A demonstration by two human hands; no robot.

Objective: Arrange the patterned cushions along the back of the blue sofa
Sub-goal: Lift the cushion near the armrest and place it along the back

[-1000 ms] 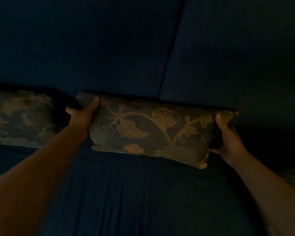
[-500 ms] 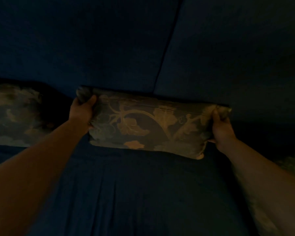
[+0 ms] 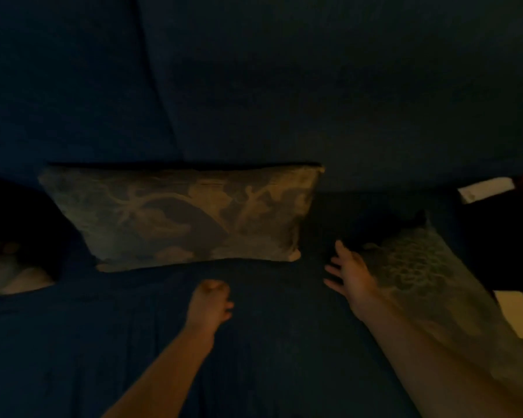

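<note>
Leaning upright against the backrest of the blue sofa (image 3: 314, 86), the leaf-patterned cushion (image 3: 181, 215) sits on the seat with nobody touching it. Pretty dim shot, so details are murky. Left hand (image 3: 210, 307) is curled into a loose fist, fingers tucked together, hovering over the seat just in front of that cushion and holding nothing. Right hand (image 3: 352, 273) is open with fingers spread, right at the near corner of a second patterned cushion (image 3: 417, 276) that lies slanted on the seat toward the right end; can't tell if it's actually touching it. A third patterned cushion (image 3: 9, 267) peeks in at the left edge, also by the backrest. Something pale sits at the far right, too blurry to name.
</note>
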